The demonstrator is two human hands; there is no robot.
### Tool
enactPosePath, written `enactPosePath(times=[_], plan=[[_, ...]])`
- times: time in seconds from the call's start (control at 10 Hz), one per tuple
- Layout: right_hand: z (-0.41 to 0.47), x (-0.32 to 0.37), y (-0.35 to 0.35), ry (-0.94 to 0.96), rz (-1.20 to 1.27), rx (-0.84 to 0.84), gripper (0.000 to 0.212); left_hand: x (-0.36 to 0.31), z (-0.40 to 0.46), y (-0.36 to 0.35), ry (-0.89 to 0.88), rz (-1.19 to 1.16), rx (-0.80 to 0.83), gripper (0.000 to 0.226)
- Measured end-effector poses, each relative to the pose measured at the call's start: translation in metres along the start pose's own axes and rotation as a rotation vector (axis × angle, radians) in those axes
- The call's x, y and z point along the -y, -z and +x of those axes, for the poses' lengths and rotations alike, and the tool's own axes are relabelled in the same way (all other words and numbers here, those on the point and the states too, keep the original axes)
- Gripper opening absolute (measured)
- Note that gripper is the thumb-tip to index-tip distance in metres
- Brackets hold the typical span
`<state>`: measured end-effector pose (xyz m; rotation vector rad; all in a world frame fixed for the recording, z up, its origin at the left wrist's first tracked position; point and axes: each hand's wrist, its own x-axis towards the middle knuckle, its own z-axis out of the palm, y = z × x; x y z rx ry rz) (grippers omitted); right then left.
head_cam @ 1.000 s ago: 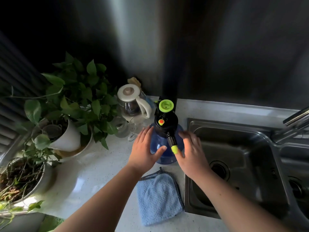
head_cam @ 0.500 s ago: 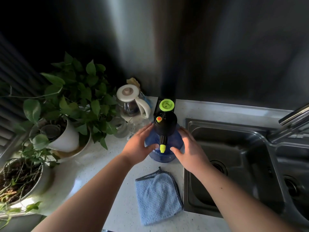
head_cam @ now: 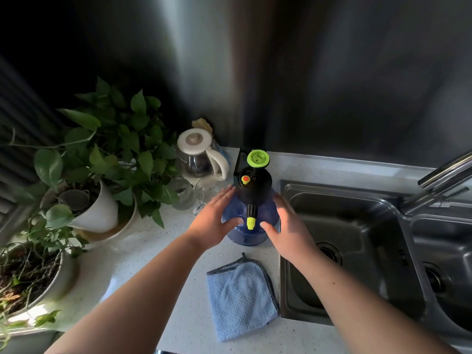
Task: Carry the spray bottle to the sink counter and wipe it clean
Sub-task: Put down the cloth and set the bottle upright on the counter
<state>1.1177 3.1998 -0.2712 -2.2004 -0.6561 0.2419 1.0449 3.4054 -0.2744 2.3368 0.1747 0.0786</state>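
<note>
A blue translucent spray bottle [head_cam: 249,235] with a black pump head and a lime-green cap stands upright on the white counter [head_cam: 153,251], just left of the sink [head_cam: 357,238]. Its yellow nozzle points toward me. My left hand [head_cam: 217,218] is pressed against the bottle's left side, thumb on the front. Against the right side lies my right hand [head_cam: 286,226], thumb also on the front. Both hands clasp the bottle's body. A light blue cloth [head_cam: 240,295] lies flat on the counter in front of the bottle, between my forearms.
A glass kettle with a white lid [head_cam: 196,154] and clear glasses [head_cam: 182,192] stand behind and left of the bottle. Potted plants [head_cam: 102,154] fill the counter's left side. The steel double sink has a faucet [head_cam: 444,177] at the right. A dark wall rises behind.
The bottle has turned so its nozzle now points straight toward me instead of to the right. Both hands have closed in on its sides from a looser hold.
</note>
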Motion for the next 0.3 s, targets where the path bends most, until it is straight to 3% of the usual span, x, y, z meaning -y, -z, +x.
enactPosePath(times=[0.3], plan=[[-0.007, 0.021, 0.010, -0.032, 0.044, -0.095, 0.060, -0.006, -0.009, 0.006, -0.007, 0.007, -0.031, 0.081]])
